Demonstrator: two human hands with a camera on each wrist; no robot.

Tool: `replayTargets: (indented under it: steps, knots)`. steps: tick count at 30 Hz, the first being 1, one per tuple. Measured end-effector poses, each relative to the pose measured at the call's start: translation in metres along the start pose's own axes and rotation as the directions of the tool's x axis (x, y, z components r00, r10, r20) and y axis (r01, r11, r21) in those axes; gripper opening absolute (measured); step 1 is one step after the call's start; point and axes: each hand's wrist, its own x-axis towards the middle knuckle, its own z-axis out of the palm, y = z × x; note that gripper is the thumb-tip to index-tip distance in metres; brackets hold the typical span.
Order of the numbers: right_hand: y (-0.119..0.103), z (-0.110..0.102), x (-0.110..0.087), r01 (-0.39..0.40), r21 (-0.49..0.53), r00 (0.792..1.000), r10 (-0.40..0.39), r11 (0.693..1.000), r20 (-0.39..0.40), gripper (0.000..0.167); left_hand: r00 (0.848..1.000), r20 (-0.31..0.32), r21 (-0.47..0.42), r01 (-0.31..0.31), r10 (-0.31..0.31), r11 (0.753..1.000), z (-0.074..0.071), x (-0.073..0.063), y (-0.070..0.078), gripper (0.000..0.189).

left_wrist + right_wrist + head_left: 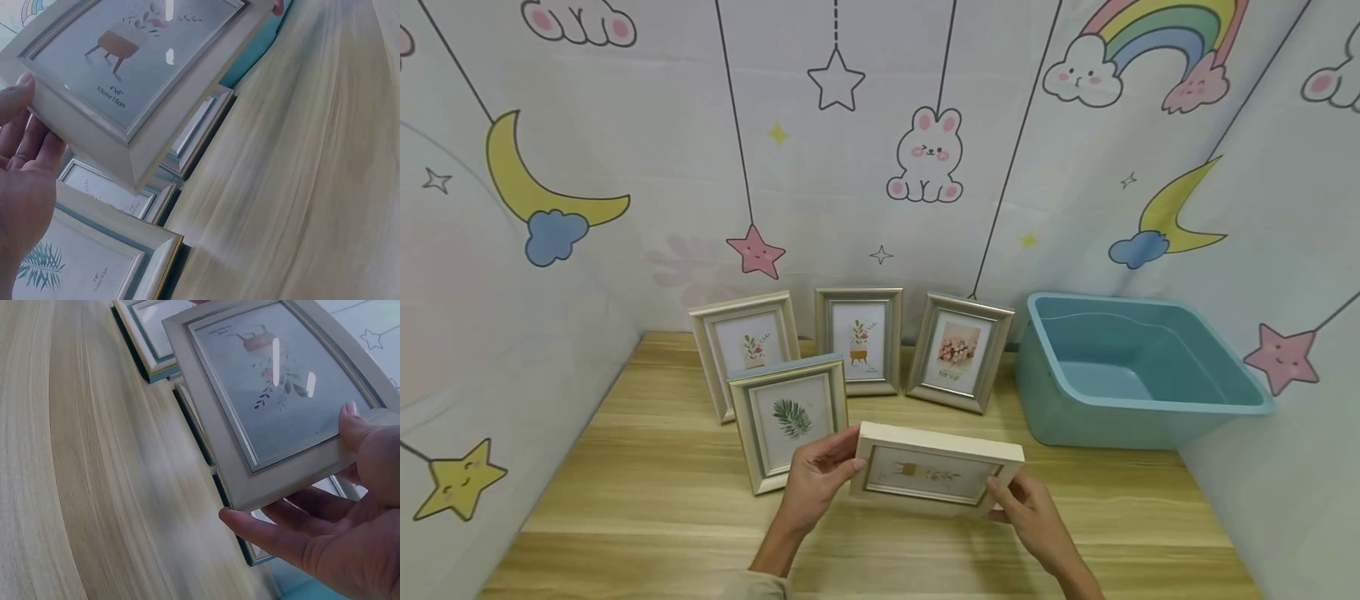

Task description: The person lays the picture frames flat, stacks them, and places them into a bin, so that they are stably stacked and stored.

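A cream picture frame (936,468) lies sideways in the air, held at both ends above the table. Its picture of a plant in a legged pot shows through glass. My left hand (817,482) grips the left end, thumb on the front face. At the other end my right hand (1028,510) holds on, its thumb (355,428) on the front and its fingers behind. Just left of my left hand stands a frame with a green leaf picture (793,417). The left wrist view shows the held frame's printed size text (112,94).
Behind stand three more frames: one at left (748,340), one in the middle (859,342) and one with a flower picture (958,350). A blue plastic tub (1045,392) sits at the right. A cartoon-printed cloth (865,183) hangs behind the wooden table (647,467).
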Motion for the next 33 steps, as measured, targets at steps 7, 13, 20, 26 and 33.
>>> replayTargets:
  steps: [7, 13, 20, 26, 33]
  knots:
    - [0.003, 0.01, 0.0, 0.118, -0.18, 0.986, -0.137, 0.977, -0.1, 0.063, 0.989, -0.148, 0.048, 0.037, -0.03, 0.998, 0.004, 0.002, -0.004, 0.047]
    - [0.01, 0.014, 0.001, 0.311, -0.334, 0.923, -0.367, 0.89, -0.119, 0.088, 0.974, -0.211, 0.097, 0.107, -0.084, 0.99, 0.005, 0.003, -0.004, 0.048]
    - [0.007, 0.008, 0.003, 0.407, -0.34, 0.884, -0.46, 0.848, -0.089, 0.09, 0.956, -0.275, 0.126, 0.14, -0.101, 0.982, 0.008, 0.002, -0.004, 0.048]
    - [0.001, 0.003, 0.0, 0.328, -0.294, 0.934, -0.354, 0.898, -0.04, 0.095, 0.951, -0.294, 0.118, 0.137, -0.097, 0.984, 0.011, 0.002, -0.006, 0.048]
    - [-0.004, -0.004, -0.003, 0.314, -0.251, 0.947, -0.322, 0.916, 0.011, 0.111, 0.949, -0.289, 0.124, 0.17, -0.128, 0.978, 0.013, 0.004, -0.003, 0.049]
